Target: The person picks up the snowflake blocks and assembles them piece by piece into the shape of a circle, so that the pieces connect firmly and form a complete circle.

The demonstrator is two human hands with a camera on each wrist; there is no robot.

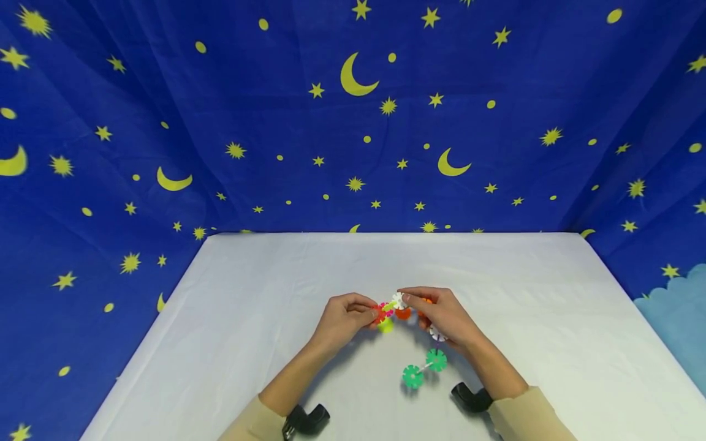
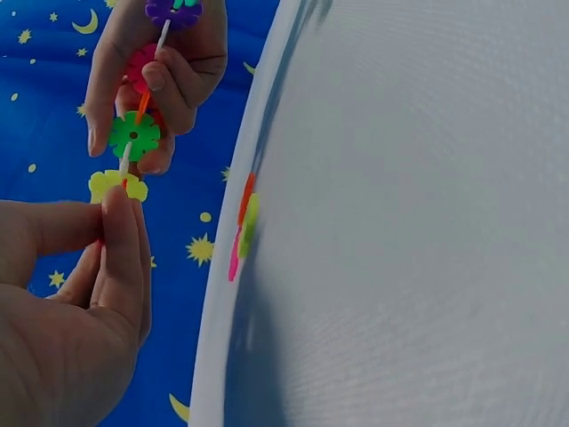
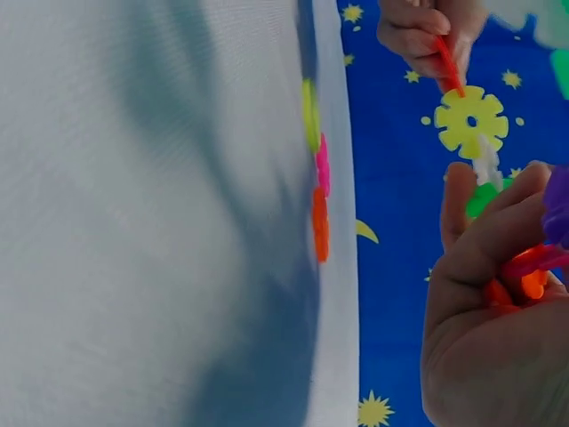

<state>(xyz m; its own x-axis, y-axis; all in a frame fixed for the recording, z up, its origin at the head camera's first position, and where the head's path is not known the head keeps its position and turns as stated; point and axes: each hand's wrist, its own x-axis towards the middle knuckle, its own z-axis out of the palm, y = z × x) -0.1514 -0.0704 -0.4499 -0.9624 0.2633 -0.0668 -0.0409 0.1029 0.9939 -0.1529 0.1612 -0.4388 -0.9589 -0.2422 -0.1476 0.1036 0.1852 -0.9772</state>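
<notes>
Between both hands stretches a chain of notched plastic snowflake discs, slotted together edge to face. My left hand (image 1: 341, 323) pinches a red disc (image 3: 451, 64) at one end, which joins a yellow disc (image 3: 458, 133). A white disc (image 1: 398, 300) comes after it, then a green disc (image 2: 124, 133). My right hand (image 1: 445, 315) holds the chain near these, its fingers around an orange disc (image 3: 534, 283) and partly hiding others. Beyond that palm the chain continues through a purple disc (image 2: 173, 12) and hangs down to a green end disc (image 1: 412, 376).
On the white-covered table (image 1: 265, 275), loose discs lie beyond the hands: a yellow disc (image 1: 385, 326), an orange disc (image 1: 403, 313) and a pink disc (image 3: 323, 165). Black devices (image 1: 307, 420) sit at both wrists. A blue star-patterned curtain (image 1: 287, 122) surrounds the table's back and sides.
</notes>
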